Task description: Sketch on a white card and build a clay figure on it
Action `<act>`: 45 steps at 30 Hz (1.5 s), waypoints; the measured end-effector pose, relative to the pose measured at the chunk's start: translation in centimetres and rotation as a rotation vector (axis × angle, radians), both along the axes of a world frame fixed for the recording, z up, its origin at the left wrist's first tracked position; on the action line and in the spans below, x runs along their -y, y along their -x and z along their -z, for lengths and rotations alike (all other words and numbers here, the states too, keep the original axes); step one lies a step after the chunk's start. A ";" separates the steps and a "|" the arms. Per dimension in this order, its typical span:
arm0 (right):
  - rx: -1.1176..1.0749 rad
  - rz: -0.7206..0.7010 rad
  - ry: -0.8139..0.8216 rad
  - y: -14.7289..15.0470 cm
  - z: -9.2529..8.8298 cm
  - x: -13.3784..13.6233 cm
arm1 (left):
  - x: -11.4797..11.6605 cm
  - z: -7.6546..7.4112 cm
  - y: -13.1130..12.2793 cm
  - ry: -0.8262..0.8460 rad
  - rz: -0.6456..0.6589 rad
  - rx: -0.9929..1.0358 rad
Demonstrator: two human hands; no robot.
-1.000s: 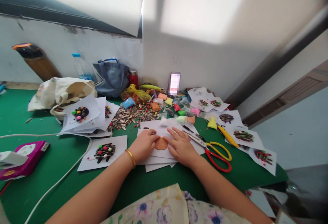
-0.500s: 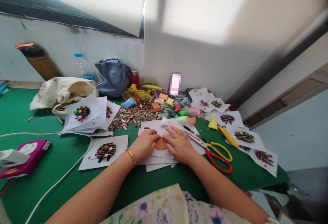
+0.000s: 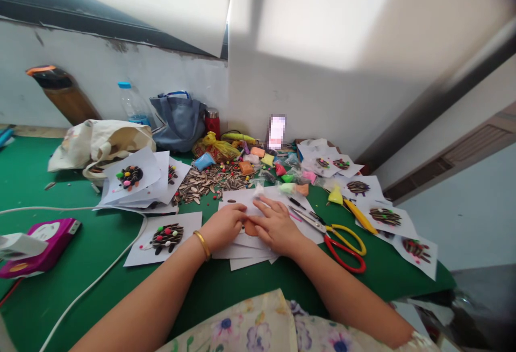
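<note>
A flat round of orange-brown modelling clay (image 3: 250, 228) lies on white paper (image 3: 237, 252) in front of me, partly covered by my fingers. My right hand (image 3: 278, 227) rests over the clay's right side, fingers spread and thumb touching it. On the clay's left, my left hand (image 3: 223, 227) lies on the paper with its fingers loosely bent and apart from the thumb, gripping nothing that I can see. A small bag of white clay (image 3: 258, 192) sits just beyond my right fingertips. Scissors (image 3: 334, 236) with one red and one yellow handle lie to the right.
Sunflower seeds (image 3: 205, 182) are heaped behind my left hand, beside bagged coloured clay (image 3: 245, 167). Finished seed hedgehog pictures (image 3: 167, 238) lie left and right. A black pen (image 3: 297, 203) and a yellow cutter (image 3: 360, 216) are at right. A white cable (image 3: 108, 274) crosses the left side.
My right hand has shifted slightly left over the clay, covering more of it. My left hand has moved a little left, its fingers still by the clay's edge.
</note>
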State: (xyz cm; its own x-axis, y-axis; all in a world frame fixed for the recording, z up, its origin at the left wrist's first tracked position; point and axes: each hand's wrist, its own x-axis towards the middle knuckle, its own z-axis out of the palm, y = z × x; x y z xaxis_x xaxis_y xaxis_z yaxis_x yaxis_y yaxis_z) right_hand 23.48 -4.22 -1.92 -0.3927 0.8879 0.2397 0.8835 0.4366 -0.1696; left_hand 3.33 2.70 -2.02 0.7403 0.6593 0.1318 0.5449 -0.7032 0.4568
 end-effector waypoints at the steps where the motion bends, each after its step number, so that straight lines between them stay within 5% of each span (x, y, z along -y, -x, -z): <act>1: -0.002 0.000 0.002 0.0 0.0 0.0 | 0.0 -0.1 0.1 0.010 0.000 -0.004; 45: 0.006 -0.006 0.088 0.6 -0.4 -0.3 | -0.2 -0.1 0.2 0.009 -0.059 0.051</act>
